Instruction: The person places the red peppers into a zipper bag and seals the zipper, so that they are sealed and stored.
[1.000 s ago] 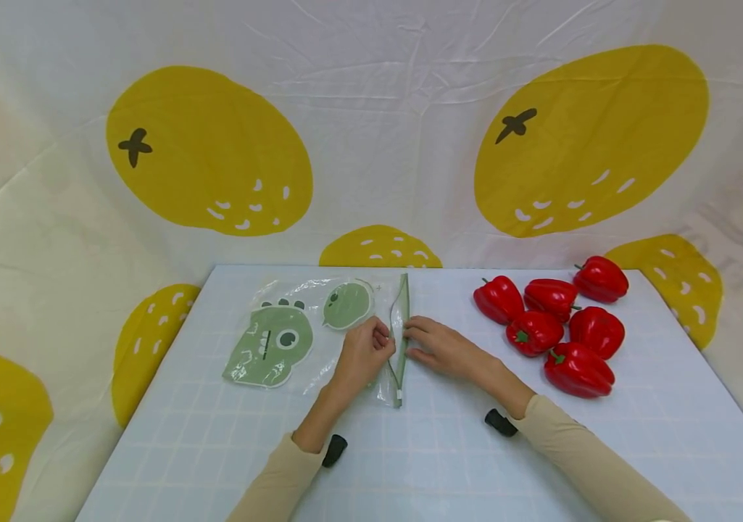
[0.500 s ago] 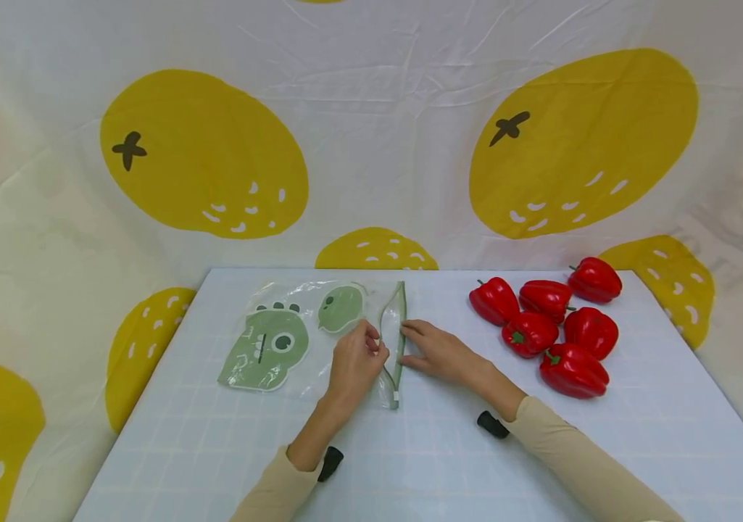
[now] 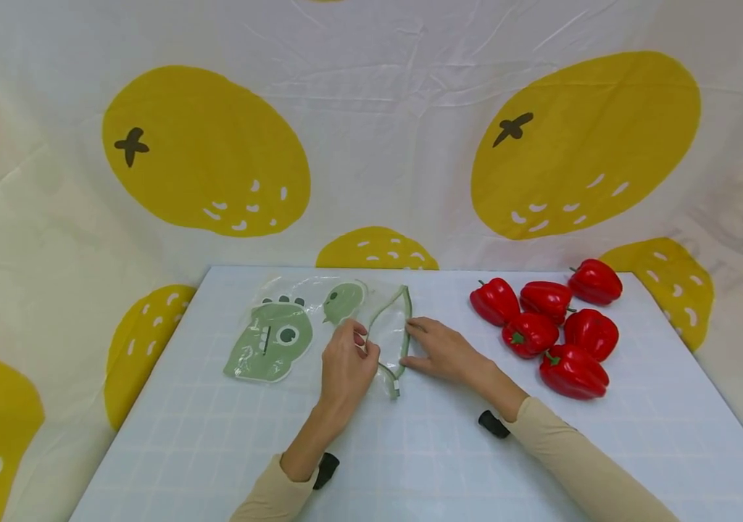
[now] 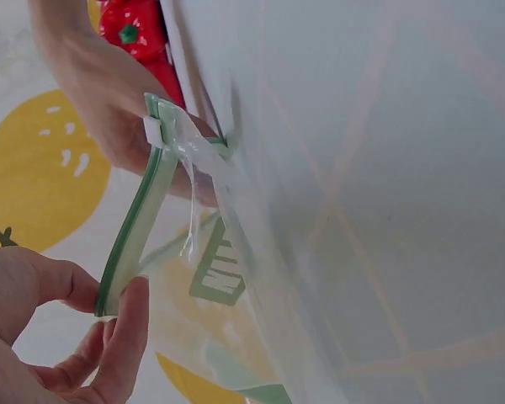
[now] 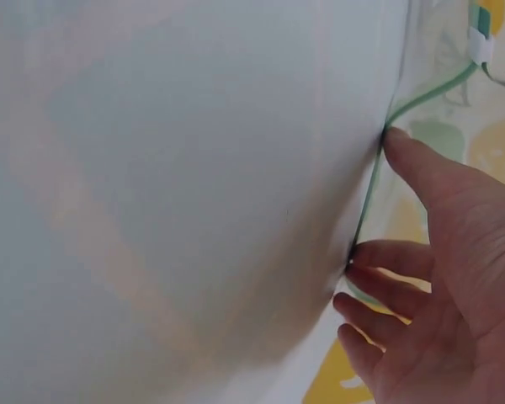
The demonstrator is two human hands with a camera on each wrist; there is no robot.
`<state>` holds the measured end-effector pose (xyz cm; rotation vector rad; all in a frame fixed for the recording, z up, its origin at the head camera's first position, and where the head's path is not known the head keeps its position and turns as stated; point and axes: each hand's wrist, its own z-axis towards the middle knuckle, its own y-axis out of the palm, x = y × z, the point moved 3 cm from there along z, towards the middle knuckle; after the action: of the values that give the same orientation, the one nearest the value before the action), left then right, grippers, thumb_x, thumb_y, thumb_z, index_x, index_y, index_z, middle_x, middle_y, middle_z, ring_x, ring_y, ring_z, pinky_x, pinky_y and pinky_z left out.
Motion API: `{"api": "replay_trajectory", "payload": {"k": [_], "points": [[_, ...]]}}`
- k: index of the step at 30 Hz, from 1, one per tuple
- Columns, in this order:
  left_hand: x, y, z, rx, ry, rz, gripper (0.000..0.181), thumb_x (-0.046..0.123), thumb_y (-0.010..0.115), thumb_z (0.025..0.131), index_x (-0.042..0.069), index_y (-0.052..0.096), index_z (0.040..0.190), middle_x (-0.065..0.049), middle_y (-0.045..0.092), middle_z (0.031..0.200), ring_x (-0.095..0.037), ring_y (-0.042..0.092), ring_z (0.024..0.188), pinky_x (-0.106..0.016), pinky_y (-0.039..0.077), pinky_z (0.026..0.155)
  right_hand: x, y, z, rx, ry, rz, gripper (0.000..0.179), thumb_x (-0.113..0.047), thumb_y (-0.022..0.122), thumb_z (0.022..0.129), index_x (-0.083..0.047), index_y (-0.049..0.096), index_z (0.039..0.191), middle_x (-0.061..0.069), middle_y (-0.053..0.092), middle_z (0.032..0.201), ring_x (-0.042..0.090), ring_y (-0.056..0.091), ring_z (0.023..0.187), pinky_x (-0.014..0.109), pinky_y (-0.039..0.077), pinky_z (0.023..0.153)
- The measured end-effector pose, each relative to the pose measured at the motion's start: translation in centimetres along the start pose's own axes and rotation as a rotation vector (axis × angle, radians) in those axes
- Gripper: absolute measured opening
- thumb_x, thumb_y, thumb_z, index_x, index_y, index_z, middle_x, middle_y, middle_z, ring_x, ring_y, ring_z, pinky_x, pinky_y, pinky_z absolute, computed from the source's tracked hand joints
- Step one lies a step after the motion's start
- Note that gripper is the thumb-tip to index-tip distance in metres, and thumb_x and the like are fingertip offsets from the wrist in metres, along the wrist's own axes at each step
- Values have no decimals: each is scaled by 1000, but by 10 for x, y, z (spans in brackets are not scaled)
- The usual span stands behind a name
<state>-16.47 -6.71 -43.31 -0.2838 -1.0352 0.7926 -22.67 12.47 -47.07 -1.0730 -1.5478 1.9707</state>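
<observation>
A clear zip bag [image 3: 328, 362] with green dinosaur prints lies on the table, its green-edged mouth facing right and spread into a wide gap. My left hand [image 3: 347, 370] pinches the raised lip of that mouth between thumb and fingers; the left wrist view shows the green zip strip [image 4: 135, 227] in the pinch. At the other lip, my right hand [image 3: 447, 353] presses the edge down on the table with its thumb and fingertips, the fingers spread and lightly bent. A white slider [image 4: 153, 132] sits at the near end of the strip.
Several red bell peppers [image 3: 530, 335] lie grouped on the table [image 3: 436, 464] to the right of my right hand. Behind the table hangs a pale cloth [image 3: 397, 167] with large yellow fruit prints.
My left hand has drawn its lip of the bag leftward and up, so the mouth gapes wider. My right hand stays at the opposite lip.
</observation>
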Motion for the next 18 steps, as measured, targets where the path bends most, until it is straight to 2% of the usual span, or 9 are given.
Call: {"api": "replay_trajectory", "payload": {"k": [4,9,13,18], "points": [[-2,0,-1,-30,-36,-36,14,-1,69,79,4,63,90,-5,63,74,-17,65,62,-36,54,63,7,-3,-1,-21,31,15,72,-41,77,92,2,54,145,18,52,149,36,48,139,52,43,112],[-6,4,-2,-120,-132,-122,11,3,73,80,7,65,87,1,65,70,-13,66,63,-32,55,64,17,-4,-4,-35,50,42,75,-44,77,90,-2,53,147,15,51,151,34,46,140,52,43,112],[-8,6,-2,-191,-234,-232,10,5,73,80,8,68,87,2,68,72,-11,67,65,-29,56,63,21,-6,-7,-24,20,84,74,-43,78,91,-1,54,146,15,51,151,34,47,140,52,43,112],[-9,11,-2,-230,-323,-334,10,5,74,81,6,70,90,-3,71,75,-13,69,65,-26,56,58,23,-6,-9,0,-28,129,66,-39,77,92,-1,58,142,15,53,148,33,49,137,52,43,112]]}}
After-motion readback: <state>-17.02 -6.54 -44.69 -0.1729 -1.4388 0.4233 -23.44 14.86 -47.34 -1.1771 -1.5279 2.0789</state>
